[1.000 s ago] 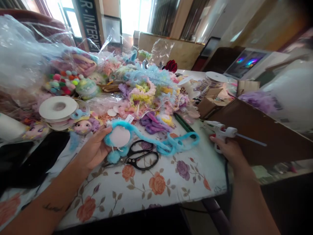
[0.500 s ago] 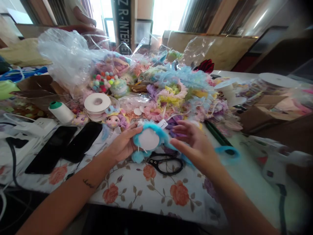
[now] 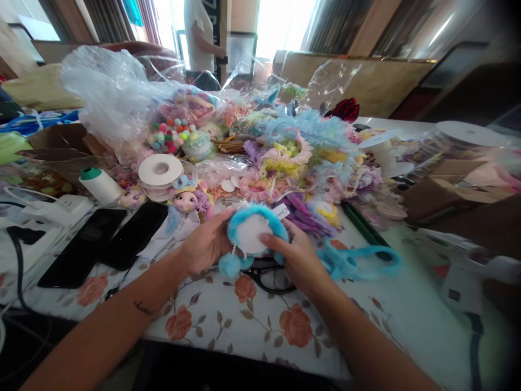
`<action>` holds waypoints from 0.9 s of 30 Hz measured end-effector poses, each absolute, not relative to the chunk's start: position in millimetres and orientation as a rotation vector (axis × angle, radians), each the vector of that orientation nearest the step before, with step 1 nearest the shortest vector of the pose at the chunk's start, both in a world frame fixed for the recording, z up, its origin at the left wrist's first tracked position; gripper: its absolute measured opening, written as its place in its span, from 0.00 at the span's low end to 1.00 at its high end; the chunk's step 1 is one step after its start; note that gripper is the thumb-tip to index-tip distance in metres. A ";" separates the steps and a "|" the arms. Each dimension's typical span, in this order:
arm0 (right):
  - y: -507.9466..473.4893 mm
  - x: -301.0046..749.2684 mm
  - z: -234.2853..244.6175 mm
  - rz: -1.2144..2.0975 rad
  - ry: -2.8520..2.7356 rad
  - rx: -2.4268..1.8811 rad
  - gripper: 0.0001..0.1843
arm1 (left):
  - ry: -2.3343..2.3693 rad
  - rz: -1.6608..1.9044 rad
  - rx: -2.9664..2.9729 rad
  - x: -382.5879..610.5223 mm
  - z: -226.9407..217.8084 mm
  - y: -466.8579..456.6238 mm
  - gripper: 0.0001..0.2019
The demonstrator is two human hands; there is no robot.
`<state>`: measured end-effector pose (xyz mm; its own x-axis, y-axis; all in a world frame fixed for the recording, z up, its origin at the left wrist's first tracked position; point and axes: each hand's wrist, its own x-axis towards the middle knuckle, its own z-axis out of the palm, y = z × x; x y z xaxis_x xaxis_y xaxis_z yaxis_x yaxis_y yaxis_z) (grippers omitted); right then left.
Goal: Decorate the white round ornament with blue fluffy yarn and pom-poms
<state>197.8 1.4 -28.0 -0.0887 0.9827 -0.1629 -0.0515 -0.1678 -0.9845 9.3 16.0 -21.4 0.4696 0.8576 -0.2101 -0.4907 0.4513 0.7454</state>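
Observation:
Between my two hands is a round craft piece (image 3: 250, 233) with a white disc face and a fluffy blue rim. A blue pom-pom (image 3: 230, 265) hangs from it on a string of small white beads, and a white tag (image 3: 280, 211) sticks out at its upper right. My left hand (image 3: 209, 241) grips its left side. My right hand (image 3: 295, 252) holds the right side, thumb on the white disc. Black-handled scissors (image 3: 271, 279) lie just below, partly hidden by the right hand. Fluffy blue trim (image 3: 354, 260) lies to the right.
Two black phones (image 3: 83, 247) lie at left, near a thread cone (image 3: 100, 184) and a ribbon spool (image 3: 160, 171). Behind is a heap of pastel lace (image 3: 305, 130) and plastic bags. A glue gun (image 3: 451, 266) and cardboard box (image 3: 443, 190) stand right. Another person (image 3: 199, 38) stands beyond.
My right hand has moved left from the blue trim and closed on the craft piece. The trim now lies loose on the table. The person behind has moved right.

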 end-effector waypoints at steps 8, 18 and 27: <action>1.1 200.2 -29.7 1.440 -1.053 -1.202 0.22 | 0.967 1.415 1.138 3.2 -19.4 16.6 0.10; 0.8 199.6 -27.7 1.371 -0.993 -1.255 0.24 | 0.941 1.287 1.144 4.9 -35.5 22.3 0.07; -2.1 201.9 -26.2 1.199 -1.194 -1.324 0.22 | 0.923 1.309 1.222 4.7 -39.2 23.1 0.05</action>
<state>201.9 -2.1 -26.2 0.0408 0.9970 -0.0658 0.0622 -0.0683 -0.9957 4.7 23.1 -39.2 0.0960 0.9841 0.1494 -0.1897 -0.1293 0.9733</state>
